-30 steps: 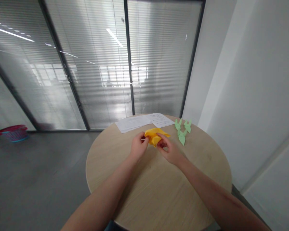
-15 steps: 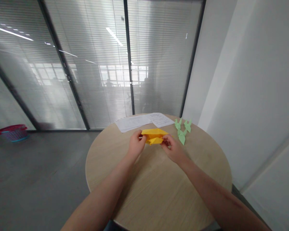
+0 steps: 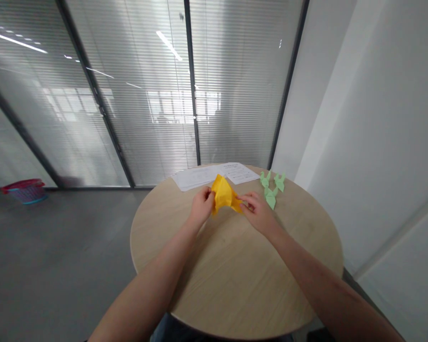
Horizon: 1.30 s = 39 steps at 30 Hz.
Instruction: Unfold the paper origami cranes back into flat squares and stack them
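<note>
A folded piece of yellow paper [image 3: 224, 194] stands up between my two hands over the far part of the round wooden table [image 3: 235, 275]. My left hand [image 3: 200, 207] pinches its left edge with closed fingers. My right hand [image 3: 257, 212] grips its lower right corner, fingers curled. The paper's peak points up and away from me.
Three small green folded paper figures [image 3: 272, 187] lie just right of my right hand. White printed sheets [image 3: 214, 174] rest at the table's far edge. Glass partitions with blinds stand behind, a white wall is on the right, and a red basket [image 3: 24, 190] sits on the floor at left.
The yellow paper has gone from a flat, wide shape to a raised, pointed one. My hands stayed on its two sides, and the view shifted slightly.
</note>
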Tool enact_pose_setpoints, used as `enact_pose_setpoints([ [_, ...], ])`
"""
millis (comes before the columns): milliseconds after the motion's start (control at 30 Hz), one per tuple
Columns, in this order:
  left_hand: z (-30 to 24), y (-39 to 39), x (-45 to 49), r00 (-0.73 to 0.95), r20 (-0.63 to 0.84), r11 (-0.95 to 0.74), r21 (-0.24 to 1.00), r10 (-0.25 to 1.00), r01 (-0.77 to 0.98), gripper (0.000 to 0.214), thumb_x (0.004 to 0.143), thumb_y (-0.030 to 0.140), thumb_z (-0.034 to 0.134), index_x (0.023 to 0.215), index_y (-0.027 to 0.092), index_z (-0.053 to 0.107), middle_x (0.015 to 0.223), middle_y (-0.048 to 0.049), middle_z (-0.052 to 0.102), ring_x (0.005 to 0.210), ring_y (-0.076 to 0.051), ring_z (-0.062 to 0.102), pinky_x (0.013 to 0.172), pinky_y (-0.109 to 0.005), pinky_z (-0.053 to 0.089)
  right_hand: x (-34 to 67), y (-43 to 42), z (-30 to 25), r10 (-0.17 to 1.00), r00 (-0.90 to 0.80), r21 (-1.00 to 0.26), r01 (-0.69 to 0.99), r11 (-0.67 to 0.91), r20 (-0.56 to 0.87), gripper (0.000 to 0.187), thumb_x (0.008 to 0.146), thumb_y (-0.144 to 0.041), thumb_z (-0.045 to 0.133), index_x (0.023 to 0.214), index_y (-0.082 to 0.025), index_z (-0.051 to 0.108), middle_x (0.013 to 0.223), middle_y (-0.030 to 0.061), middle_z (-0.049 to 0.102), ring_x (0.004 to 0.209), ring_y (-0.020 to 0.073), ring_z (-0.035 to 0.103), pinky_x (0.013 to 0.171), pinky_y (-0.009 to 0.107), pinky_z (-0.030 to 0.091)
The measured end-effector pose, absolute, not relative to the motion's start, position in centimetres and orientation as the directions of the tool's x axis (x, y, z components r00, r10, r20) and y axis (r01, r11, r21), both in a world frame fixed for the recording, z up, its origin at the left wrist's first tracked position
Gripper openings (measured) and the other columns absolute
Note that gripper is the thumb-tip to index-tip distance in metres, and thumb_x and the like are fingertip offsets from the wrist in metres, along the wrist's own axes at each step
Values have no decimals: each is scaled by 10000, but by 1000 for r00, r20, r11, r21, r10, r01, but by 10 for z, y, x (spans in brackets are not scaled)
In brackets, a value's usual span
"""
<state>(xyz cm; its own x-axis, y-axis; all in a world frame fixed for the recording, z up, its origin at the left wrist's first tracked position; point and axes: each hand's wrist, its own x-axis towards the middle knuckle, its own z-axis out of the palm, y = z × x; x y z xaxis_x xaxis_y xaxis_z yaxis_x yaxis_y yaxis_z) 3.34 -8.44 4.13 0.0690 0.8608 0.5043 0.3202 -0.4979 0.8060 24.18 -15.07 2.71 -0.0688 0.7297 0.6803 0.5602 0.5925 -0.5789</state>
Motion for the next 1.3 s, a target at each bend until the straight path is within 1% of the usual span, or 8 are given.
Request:
enact_pose_setpoints([
  [100,39,-83,34,120,408,-424,884,905,196,179,797,365,519,727,203,551,667,13,565,621,-157,546,590,-264,454,242,-149,26,759,-75,-594,575,563,647,210,899,-264,601,1041,-260,756,996,69,606,921,196,608,743,317,521],
  [233,38,-86,37,229,245,-261,964,942,44,247,786,443,579,786,197,555,713,9,579,631,-146,574,601,-274,499,241,-140,19,820,-33,-746,396,536,572,227,866,-313,626,1060,-254,727,1172,75,634,1055,203,612,772,307,543],
  [367,36,-91,39,261,184,-186,982,948,-18,257,769,431,613,841,185,595,761,-5,612,653,-140,588,600,-268,507,237,-134,10,917,-75,-905,147,399,392,383,846,-317,624,1218,-233,651,1057,72,711,904,191,672,806,350,555],
  [600,27,-91,42,305,122,-116,993,945,-38,277,726,304,639,969,174,659,720,-7,639,578,-134,563,546,-264,488,228,-140,8,940,-98,-944,4,330,328,448,793,-291,664,1236,-233,643,990,63,730,851,191,686,715,308,559],
  [800,26,-88,42,267,84,-78,996,960,-34,250,744,273,639,982,196,649,805,-34,669,641,-154,602,566,-297,557,228,-137,8,942,-13,-942,10,335,334,409,775,-249,641,1183,-224,666,940,57,731,703,160,657,580,265,523],
  [967,28,-82,34,231,72,-76,997,970,7,210,770,355,644,907,196,633,777,-33,657,604,-136,594,532,-272,561,232,-137,12,939,-14,-936,81,343,343,428,769,-210,629,1196,-211,655,846,48,723,669,163,653,568,269,520],
  [1133,34,-80,30,212,75,-82,996,974,27,196,757,345,619,863,181,635,855,-61,678,685,-160,634,541,-242,536,237,-138,16,945,21,-932,174,317,326,406,763,-185,592,1161,-212,669,828,42,717,667,165,662,580,271,520],
  [1300,34,-72,21,183,127,-151,981,975,123,158,779,329,525,768,185,590,683,-19,609,570,-142,573,497,-228,444,241,-139,20,940,26,-922,203,329,341,420,749,-186,586,1158,-205,678,874,52,715,679,162,649,593,274,515],
])
